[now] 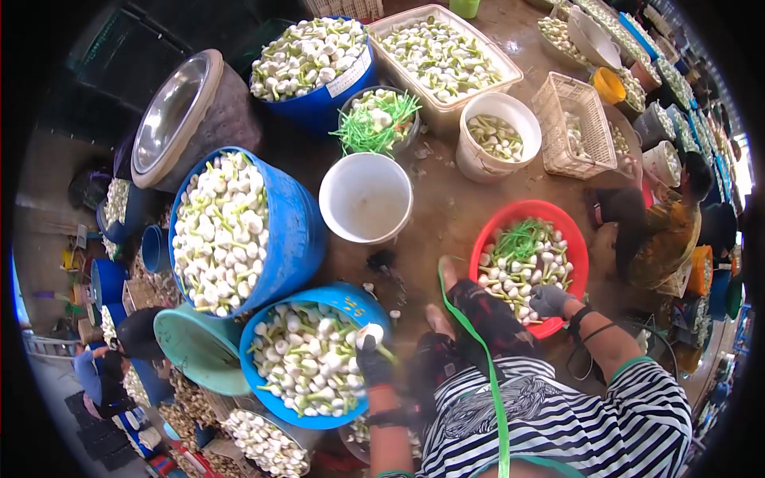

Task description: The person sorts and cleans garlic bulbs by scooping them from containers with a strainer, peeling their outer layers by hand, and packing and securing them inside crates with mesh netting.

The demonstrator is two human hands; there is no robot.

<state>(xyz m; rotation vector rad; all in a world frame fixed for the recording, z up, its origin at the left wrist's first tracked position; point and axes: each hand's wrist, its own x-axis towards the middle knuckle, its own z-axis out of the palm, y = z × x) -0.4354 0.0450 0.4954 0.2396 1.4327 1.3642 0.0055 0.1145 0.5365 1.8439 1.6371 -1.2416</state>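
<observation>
My left hand [374,365], in a dark grey glove, is closed on a white garlic bulb [370,334] with its stem pointing right. It is at the right rim of a round blue tub [259,382] full of trimmed garlic bulbs [303,362]. My right hand [550,302], gloved too, rests at the near side of a red basin [580,259]. Its fingers look curled against the garlic bulbs [522,279] there; what they hold, if anything, is hidden. Green ties [519,241] lie in a bunch on the basin's garlic.
A tall blue barrel [291,231] of garlic stands ahead left, beside an empty-looking white bucket [366,197]. Further off are a bucket with green ties [376,119], a white tub [494,163] and a cream crate [578,159]. Another person [665,231] sits at right.
</observation>
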